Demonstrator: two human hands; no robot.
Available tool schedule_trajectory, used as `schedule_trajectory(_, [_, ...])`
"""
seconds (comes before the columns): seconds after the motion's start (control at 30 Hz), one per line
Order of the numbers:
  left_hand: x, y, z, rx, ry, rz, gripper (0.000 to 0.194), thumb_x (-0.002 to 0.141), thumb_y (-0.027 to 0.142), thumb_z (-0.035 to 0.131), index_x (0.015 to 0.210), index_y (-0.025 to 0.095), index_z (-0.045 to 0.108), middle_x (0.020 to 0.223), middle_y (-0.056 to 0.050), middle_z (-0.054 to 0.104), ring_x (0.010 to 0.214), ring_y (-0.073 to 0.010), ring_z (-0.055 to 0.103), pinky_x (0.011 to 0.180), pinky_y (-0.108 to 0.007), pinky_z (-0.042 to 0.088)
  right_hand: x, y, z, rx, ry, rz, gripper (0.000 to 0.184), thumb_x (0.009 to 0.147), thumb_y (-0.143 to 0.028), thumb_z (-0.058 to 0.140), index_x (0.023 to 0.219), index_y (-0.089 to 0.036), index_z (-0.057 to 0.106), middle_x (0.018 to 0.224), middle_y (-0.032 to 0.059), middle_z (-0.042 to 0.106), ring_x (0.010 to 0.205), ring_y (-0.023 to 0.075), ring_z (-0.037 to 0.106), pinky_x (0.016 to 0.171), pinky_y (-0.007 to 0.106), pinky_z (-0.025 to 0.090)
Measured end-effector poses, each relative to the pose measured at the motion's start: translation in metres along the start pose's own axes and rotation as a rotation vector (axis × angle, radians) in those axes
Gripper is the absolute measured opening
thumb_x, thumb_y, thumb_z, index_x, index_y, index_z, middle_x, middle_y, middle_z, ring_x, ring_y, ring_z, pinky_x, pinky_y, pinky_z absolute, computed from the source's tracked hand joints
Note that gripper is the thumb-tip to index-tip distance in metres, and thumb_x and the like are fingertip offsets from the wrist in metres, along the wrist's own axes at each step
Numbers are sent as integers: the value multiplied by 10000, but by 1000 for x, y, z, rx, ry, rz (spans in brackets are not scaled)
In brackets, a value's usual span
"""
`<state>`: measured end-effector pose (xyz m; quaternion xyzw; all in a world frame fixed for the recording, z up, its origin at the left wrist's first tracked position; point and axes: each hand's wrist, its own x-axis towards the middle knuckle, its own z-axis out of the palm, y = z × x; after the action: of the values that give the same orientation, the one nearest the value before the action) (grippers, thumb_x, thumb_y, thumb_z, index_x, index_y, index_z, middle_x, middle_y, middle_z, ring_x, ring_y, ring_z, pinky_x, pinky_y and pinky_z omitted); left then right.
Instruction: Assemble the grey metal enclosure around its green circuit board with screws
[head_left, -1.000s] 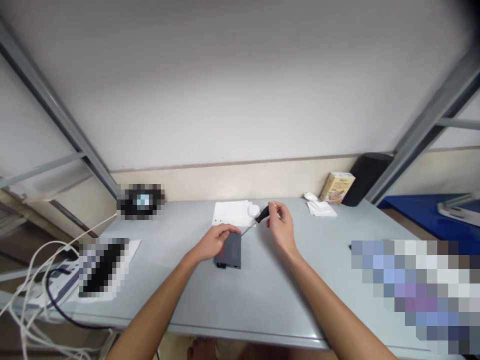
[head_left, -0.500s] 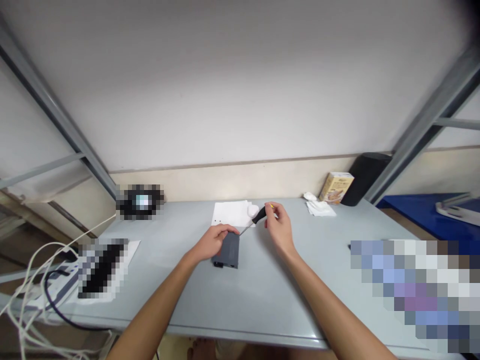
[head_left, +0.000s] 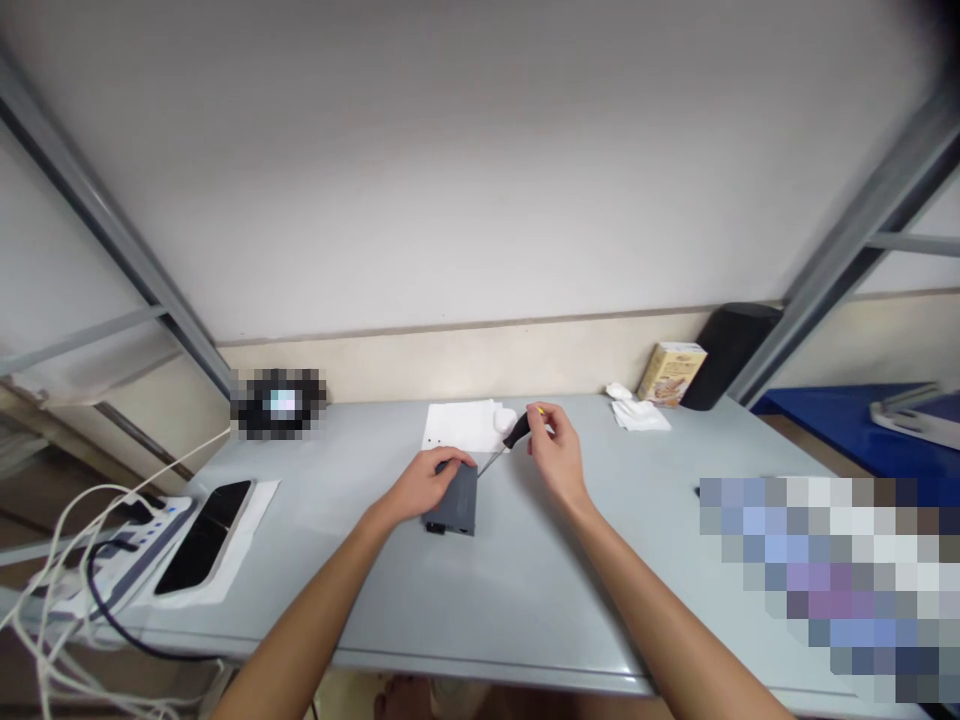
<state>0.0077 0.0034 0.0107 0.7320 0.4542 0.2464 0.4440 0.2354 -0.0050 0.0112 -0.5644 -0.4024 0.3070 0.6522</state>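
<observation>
Work on the counter [head_left: 495, 610] looks partway: the gray box [head_left: 459, 500] lies mid-counter, apparently closed, its right side seemingly unfinished. The right hand [head_left: 556, 452], raised, has its grip around a screwdriver [head_left: 517, 430] slanting to that side; the left hand [head_left: 426, 484], palm down, holds the box's left. 2 dark specks [head_left: 439, 440] on white paper [head_left: 457, 422] might be screws.
</observation>
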Motion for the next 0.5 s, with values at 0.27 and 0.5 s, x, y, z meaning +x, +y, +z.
schedule_trajectory(0.27, [2,-2,1,52,25,32,370,984,445,503,1104,225,776,1167,-78,728,740,-185,657,481,-233,471,0,-1,0,12,2,-13,479,860,-667,615,984,-208,671,855,1,608,628,128,527,609,273,424])
schedule_trajectory(0.5, [2,0,1,88,43,90,352,997,395,483,1076,217,776,1157,-63,743,888,-214,687,662,-263,550,-1,-2,0,15,-16,-6,488,850,-665,629,985,-198,671,849,5,618,619,127,532,603,274,420])
